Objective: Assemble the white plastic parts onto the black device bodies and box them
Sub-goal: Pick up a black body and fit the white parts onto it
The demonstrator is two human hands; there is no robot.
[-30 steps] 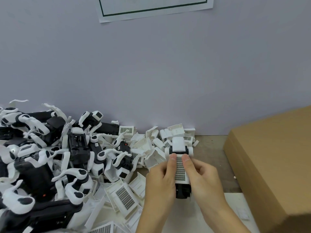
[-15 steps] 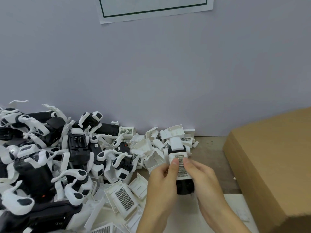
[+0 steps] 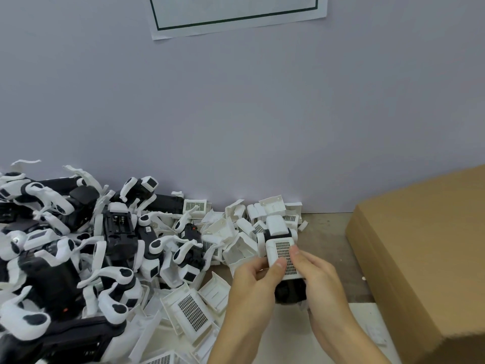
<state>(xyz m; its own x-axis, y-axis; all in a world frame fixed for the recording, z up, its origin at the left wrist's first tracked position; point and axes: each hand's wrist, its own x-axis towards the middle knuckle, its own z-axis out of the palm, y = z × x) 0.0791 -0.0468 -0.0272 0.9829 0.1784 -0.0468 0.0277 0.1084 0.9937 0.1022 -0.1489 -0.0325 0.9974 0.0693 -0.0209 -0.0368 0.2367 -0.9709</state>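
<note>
Two hands on one unit here, and compared with a second ago the black device body (image 3: 290,291) has swung so its far end tips a bit left and it sits slightly higher over the bench (image 3: 328,227); the thumbs have slid down from the top edge of the white grille cover (image 3: 283,254) onto its middle. The left hand (image 3: 253,282) has its grip wrapped around the left side of the body, thumb pressed flat on the grille. The right hand (image 3: 321,277) is clamped on the right side the same way, thumb tip resting on the grille's upper right part. So both grips are closed on the same piece, nothing loose that I can see. The cover sits on top of the body, though I can't tell if it's fully seated. The unit is held just in front of the heap of loose white plastic parts (image 3: 236,232), with the big pile of black-and-white assemblies (image 3: 78,245) further left, and the cardboard box (image 3: 425,248) off to the right, well apart from the hands.
</note>
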